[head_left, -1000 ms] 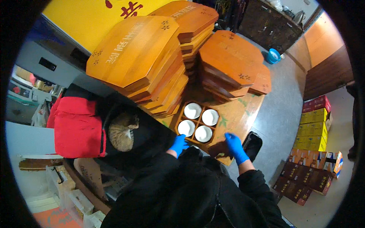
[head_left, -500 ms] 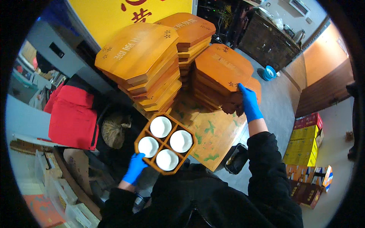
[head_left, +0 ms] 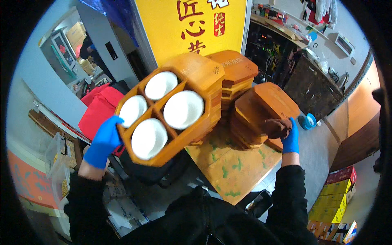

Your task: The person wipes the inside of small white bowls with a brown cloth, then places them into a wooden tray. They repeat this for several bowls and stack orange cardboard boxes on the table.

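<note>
My left hand (head_left: 103, 141), in a blue glove, grips the near-left wall of an octagonal wooden box (head_left: 168, 153). The box is raised and tilted, its crossed dividers separating white bowls such as this large bowl (head_left: 183, 109). My right hand (head_left: 290, 138), gloved in blue too, closes on a dark brown cloth (head_left: 277, 128) at the near side of the right stack. There, an octagonal wooden lid (head_left: 275, 102) sits shifted to the right over the wooden pieces (head_left: 247, 112) under it. Whether my right fingers also touch the lid is hidden.
Two more stacks, a left stack (head_left: 200, 69) and a back stack (head_left: 233, 67), stand on the patterned wooden table (head_left: 228, 171). Behind is a yellow panel (head_left: 179, 32). A red bag (head_left: 100, 108) lies left; a blue bucket (head_left: 309, 121) and yellow cartons (head_left: 332, 202) are on the right.
My left hand has lifted the box with bowls up and forward, in front of the left stack. The right stack's top lid has shifted right, with my right hand and the cloth. The view has tilted up.
</note>
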{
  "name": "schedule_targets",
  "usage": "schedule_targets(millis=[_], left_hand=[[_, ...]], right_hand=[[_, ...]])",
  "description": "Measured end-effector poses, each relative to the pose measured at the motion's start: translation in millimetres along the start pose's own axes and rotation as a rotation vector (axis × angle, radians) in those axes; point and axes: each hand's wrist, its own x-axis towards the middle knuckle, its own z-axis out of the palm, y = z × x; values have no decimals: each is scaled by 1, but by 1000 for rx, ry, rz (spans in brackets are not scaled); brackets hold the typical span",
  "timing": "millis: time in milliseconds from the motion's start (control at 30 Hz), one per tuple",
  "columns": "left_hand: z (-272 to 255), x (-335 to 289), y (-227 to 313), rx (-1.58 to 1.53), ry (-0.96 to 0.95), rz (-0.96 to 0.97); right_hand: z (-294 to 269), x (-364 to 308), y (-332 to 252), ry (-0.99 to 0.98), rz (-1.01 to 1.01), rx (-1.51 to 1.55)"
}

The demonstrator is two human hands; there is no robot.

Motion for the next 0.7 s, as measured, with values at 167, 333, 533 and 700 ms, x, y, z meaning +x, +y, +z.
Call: schedule_targets(millis=[167,333,533,700], left_hand=[[11,107,62,-672,-48,-287],[32,182,74,-580,-52,-295],[43,231,47,-638,-110,-338],[41,218,43,-569,-137,-150]], right_hand=[[0,-37,-35,-8,-100,-55],[38,-103,-60,-79,-135,-133],[128,-129,-47,-86,-109,-123],[226,-112,5,-260,16,-190]])
